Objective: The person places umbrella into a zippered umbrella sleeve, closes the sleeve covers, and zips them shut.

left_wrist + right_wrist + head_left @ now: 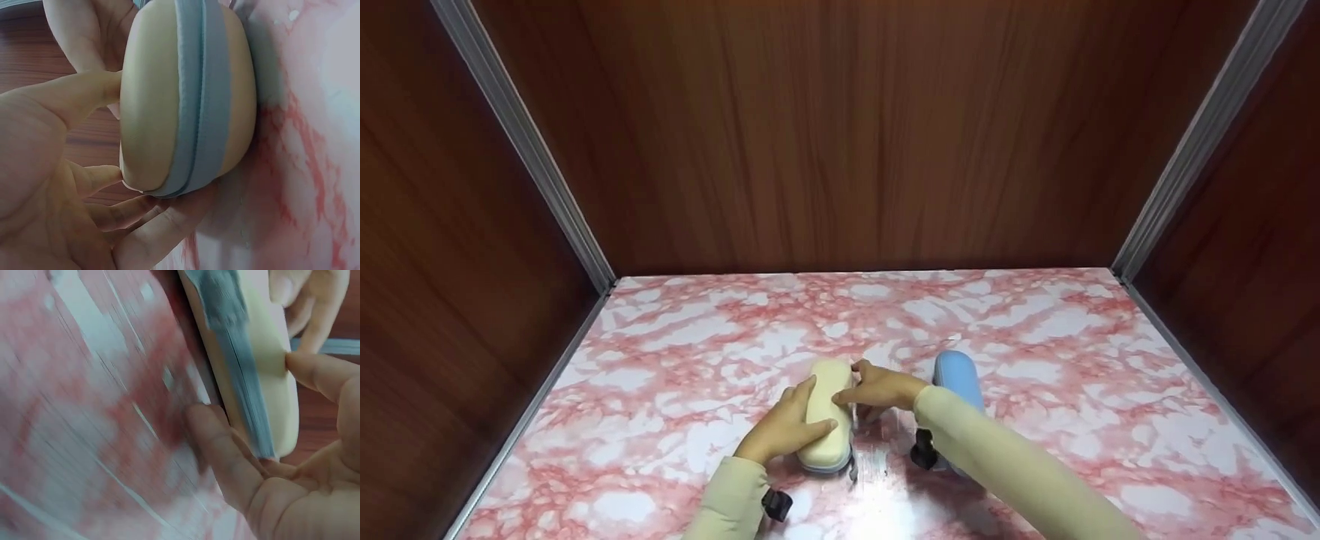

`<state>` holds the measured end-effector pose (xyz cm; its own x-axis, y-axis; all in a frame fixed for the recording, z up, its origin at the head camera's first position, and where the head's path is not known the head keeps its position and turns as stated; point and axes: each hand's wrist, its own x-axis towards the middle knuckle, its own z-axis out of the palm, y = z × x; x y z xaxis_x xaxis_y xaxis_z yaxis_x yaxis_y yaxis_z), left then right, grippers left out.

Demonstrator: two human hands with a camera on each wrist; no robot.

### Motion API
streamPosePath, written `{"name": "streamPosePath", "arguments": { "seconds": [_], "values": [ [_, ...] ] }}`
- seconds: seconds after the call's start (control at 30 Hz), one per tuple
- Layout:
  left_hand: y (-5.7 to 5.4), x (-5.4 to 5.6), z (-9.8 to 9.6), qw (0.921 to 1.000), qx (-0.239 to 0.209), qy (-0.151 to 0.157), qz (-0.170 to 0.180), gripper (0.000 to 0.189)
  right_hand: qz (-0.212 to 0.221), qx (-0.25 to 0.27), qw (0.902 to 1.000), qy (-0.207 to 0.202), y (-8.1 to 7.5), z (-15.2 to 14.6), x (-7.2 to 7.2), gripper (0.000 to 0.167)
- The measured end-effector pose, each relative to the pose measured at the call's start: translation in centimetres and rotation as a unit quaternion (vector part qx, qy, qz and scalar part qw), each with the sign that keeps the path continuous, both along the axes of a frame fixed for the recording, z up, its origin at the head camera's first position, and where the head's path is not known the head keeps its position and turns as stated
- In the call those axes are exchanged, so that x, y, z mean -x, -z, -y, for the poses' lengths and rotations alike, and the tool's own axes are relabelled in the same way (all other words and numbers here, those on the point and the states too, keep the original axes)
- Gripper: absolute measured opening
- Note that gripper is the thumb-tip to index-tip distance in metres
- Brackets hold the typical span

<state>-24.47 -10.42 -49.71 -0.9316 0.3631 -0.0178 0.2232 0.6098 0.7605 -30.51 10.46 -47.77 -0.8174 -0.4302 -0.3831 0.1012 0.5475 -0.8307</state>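
Observation:
A long cream zippered case with rounded ends lies on the table between both hands. Its thumb on the top, my left hand holds the case with the fingers along its left side. From the right, my right hand has its thumb on the top and its fingers around the far right side, at the zipper. A blue-grey zipper band circles the case and looks closed at the near end in the left wrist view. On its right side, a grey-blue fabric tab shows in the right wrist view.
A blue case of similar shape lies to the right, partly hidden under the right forearm. The red-and-white marbled tabletop is bounded by brown wood-grain panels at the back and sides, with metal posts in the corners.

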Motion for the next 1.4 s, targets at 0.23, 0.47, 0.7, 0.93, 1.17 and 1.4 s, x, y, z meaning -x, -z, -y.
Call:
{"name": "streamPosePath", "arguments": {
  "seconds": [0.23, 0.47, 0.7, 0.93, 1.17, 1.4],
  "values": [
    [-0.3, 0.0, 0.4, 0.9995, -0.007, 0.025, 0.018, 0.09, -0.009, 0.076, 0.9966, 0.029, 1.3, 0.7, -1.2, 0.095],
    [-0.2, 0.3, 1.2, 0.9981, -0.02, 0.045, 0.036, 0.091, -0.079, 0.053, 0.9941, 0.053, 1.8, 1.2, -2.1, 0.101],
    [0.0, 0.8, 1.5, 0.9966, -0.037, 0.047, 0.057, 0.095, -0.108, 0.056, 0.9914, 0.048, 2.3, 1.3, -2.5, 0.104],
    [-0.2, 1.0, 2.0, 0.9972, -0.011, 0.064, 0.037, 0.088, -0.103, 0.09, 0.9895, 0.046, 2.5, 1.2, -2.7, 0.103],
    [-0.4, 1.4, 2.6, 0.9963, -0.014, 0.081, 0.027, 0.075, -0.112, 0.13, 0.9846, 0.035, 3.0, 1.1, -2.8, 0.095],
    [-0.5, 2.2, 2.9, 0.9954, -0.046, 0.079, 0.029, 0.057, -0.123, 0.13, 0.9828, 0.045, 3.1, 1.3, -2.9, 0.093]
  ]
}}
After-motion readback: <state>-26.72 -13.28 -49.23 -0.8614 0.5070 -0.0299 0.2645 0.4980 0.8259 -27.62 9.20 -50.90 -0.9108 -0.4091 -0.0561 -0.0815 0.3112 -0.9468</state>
